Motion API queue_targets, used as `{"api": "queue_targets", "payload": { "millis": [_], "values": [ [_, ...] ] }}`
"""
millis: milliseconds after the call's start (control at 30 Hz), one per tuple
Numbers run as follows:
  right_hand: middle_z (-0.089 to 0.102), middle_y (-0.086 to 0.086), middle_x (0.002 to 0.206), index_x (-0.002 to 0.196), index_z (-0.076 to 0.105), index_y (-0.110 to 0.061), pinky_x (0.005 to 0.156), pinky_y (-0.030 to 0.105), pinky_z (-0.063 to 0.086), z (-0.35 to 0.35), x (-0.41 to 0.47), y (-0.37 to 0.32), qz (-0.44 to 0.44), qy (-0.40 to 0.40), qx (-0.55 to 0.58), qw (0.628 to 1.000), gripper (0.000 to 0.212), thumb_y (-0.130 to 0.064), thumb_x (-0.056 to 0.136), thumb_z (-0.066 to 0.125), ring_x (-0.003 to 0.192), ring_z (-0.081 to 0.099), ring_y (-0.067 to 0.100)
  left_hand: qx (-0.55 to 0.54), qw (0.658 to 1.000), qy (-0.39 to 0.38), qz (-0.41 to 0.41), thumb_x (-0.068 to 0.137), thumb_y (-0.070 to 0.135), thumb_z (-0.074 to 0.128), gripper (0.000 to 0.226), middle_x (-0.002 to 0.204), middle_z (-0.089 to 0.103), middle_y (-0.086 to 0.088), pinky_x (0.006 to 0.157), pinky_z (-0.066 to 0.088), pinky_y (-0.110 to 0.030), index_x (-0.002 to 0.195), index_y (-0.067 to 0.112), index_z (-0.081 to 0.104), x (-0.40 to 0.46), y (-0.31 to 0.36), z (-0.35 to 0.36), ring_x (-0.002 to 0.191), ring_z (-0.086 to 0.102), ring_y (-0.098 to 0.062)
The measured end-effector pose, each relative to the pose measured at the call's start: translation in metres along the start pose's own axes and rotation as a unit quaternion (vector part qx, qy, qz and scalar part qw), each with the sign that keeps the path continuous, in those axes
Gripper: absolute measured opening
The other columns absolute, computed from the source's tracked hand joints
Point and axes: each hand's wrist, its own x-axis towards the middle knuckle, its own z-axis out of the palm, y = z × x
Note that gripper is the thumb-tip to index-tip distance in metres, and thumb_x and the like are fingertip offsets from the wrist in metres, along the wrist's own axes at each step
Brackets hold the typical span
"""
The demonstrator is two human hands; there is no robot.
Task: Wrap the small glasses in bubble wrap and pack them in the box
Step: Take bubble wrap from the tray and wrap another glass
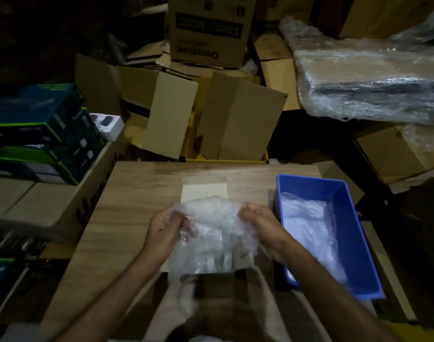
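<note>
A crumpled sheet of bubble wrap (pixel 212 233) hangs between my hands above the small open cardboard box (pixel 203 187) on the wooden table (pixel 137 193). My left hand (pixel 165 228) grips the wrap's left side with curled fingers. My right hand (pixel 259 224) pinches its upper right edge. Something pale shows through the wrap low down, but I cannot tell whether it is a glass. The box's far flap lies flat on the table; most of the box is hidden behind the wrap.
A blue plastic bin (pixel 344 218) with more bubble wrap (pixel 307 223) inside stands to the right on the table. Stacked dark product boxes (pixel 43 134) sit at the left. Open cardboard cartons (pixel 211 119) crowd the space behind the table. A bubble-wrapped bundle (pixel 371 77) lies at upper right.
</note>
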Motion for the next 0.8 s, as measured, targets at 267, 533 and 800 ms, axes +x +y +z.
{"api": "queue_targets", "payload": {
  "millis": [267, 533, 800],
  "values": [
    [0.068, 0.018, 0.129, 0.140, 0.055, -0.010, 0.089, 0.036, 0.061, 0.025, -0.001, 0.075, 0.109, -0.025, 0.281, 0.953, 0.095, -0.026, 0.058, 0.100, 0.106, 0.072, 0.026, -0.029, 0.973, 0.107, -0.205, 0.102, 0.043, 0.053, 0.046, 0.089, 0.072, -0.021, 0.070, 0.053, -0.035, 0.096, 0.002, 0.074, 0.012, -0.029, -0.026, 0.077, 0.068, -0.033],
    [0.046, 0.010, 0.149, 0.144, 0.045, -0.035, 0.071, 0.026, 0.061, 0.030, 0.011, 0.077, -0.003, 0.173, 0.079, 0.982, 0.077, -0.009, 0.082, 0.082, 0.110, 0.070, 0.023, -0.022, 0.980, 0.099, -0.169, 0.098, 0.027, 0.063, 0.031, 0.116, 0.071, -0.015, 0.080, 0.057, -0.036, 0.125, 0.011, 0.060, 0.001, -0.038, -0.062, 0.100, 0.072, -0.027],
    [0.077, 0.001, 0.109, 0.114, 0.075, -0.014, 0.084, 0.028, 0.060, 0.003, -0.003, 0.059, -0.054, 0.136, -0.073, 0.987, 0.031, -0.004, 0.085, 0.078, 0.098, 0.072, 0.015, -0.030, 0.984, -0.115, -0.135, 0.089, 0.009, 0.069, 0.050, 0.122, 0.073, -0.003, 0.088, 0.060, -0.030, 0.136, 0.023, 0.061, -0.002, -0.040, -0.099, 0.115, 0.069, -0.019]
  ]
}}
